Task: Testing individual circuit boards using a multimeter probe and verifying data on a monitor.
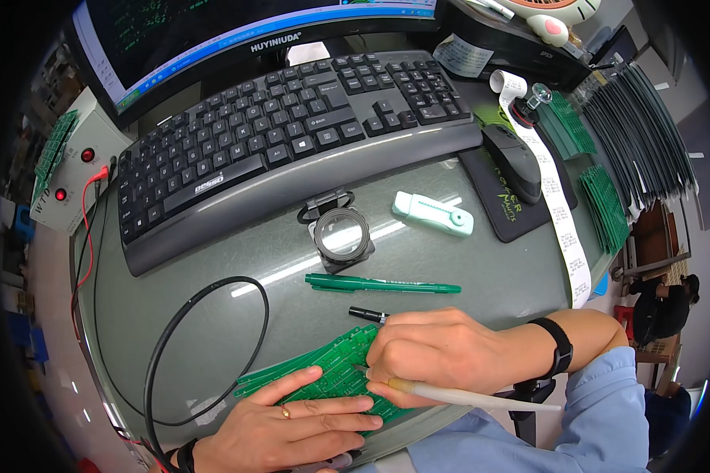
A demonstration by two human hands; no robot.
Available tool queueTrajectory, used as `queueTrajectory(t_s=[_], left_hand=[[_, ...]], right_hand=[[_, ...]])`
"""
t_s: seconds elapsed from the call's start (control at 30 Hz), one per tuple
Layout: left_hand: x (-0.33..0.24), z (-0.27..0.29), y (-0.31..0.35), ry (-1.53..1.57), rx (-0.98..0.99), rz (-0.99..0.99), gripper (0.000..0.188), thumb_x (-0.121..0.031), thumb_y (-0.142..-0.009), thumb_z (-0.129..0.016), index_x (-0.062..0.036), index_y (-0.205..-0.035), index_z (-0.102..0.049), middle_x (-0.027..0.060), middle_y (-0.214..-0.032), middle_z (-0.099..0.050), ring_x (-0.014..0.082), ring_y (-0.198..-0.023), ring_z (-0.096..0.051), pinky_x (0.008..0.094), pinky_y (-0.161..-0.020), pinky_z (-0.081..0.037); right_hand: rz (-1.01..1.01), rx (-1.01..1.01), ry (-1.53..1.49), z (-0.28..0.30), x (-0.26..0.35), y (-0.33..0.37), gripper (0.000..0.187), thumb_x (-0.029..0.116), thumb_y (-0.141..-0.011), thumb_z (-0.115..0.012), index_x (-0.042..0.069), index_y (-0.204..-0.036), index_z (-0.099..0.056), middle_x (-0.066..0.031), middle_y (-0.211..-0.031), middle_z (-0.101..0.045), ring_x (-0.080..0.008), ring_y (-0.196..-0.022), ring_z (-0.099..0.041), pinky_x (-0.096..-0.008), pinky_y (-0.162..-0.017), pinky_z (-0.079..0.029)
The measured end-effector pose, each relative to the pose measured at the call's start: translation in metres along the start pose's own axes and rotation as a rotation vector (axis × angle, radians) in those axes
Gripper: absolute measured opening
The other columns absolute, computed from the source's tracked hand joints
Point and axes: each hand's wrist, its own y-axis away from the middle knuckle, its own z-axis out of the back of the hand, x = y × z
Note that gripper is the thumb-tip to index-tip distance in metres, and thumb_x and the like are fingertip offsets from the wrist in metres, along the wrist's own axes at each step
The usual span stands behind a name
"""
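A small stack of green circuit boards (335, 356) lies fanned out near the table's front edge. My left hand (292, 426) rests over its lower part with fingers stretched out, pressing the boards flat. At the right end of the boards, my right hand (434, 351) is closed around a slim white pen-like tool (473, 396) with a yellowish collar. Its handle points right; a greyish tip seems to touch the top board, though my fingers partly hide it. Just beyond my right hand lies a black marker (367, 314), and farther off a green marker (383, 284).
A round magnifier (341, 235) and a mint box cutter (434, 214) lie before the keyboard (292, 134). A black cable (154, 370) loops at left, near a white box with red lights (83, 173). At right are a mouse (513, 162), a paper strip (560, 213) and racked boards (603, 209).
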Motion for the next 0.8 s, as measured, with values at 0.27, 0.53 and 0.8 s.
queueTrajectory(t_s=[0.27, 0.53, 0.8], left_hand=[[-0.002, 0.0, 0.001, -0.018, -0.002, 0.009, 0.024, -0.02, -0.085, -0.051, -0.003, -0.089, -0.068, 0.0081, -0.105, -0.07, 0.0232, -0.116, -0.06, 0.0478, -0.109, -0.031], [0.006, 0.004, 0.006, -0.165, 0.191, 0.031, 0.014, -0.026, -0.09, -0.061, -0.0161, -0.099, -0.067, -0.0071, -0.126, -0.062, 0.0089, -0.128, -0.05, 0.0407, -0.114, -0.027], [0.008, 0.005, 0.004, -0.139, 0.17, 0.034, 0.015, -0.024, -0.09, -0.062, -0.0154, -0.101, -0.067, -0.007, -0.125, -0.063, 0.0094, -0.126, -0.051, 0.041, -0.113, -0.029]], right_hand=[[0.005, 0.006, 0.003, 0.0, 0.001, -0.002, 0.014, 0.009, -0.073, -0.062, 0.009, -0.077, -0.049, -0.0043, -0.076, -0.049, -0.022, -0.072, -0.056, -0.0317, -0.055, -0.046], [0.041, 0.022, 0.1, 0.0, 0.004, -0.001, 0.011, 0.009, -0.075, -0.06, 0.007, -0.081, -0.051, -0.0069, -0.08, -0.049, -0.0215, -0.072, -0.055, -0.0321, -0.054, -0.047], [0.112, 0.068, 0.12, 0.007, 0.002, -0.004, 0.016, 0.004, -0.072, -0.067, 0.001, -0.083, -0.056, -0.0078, -0.083, -0.055, -0.0194, -0.065, -0.056, -0.0288, -0.049, -0.046]])
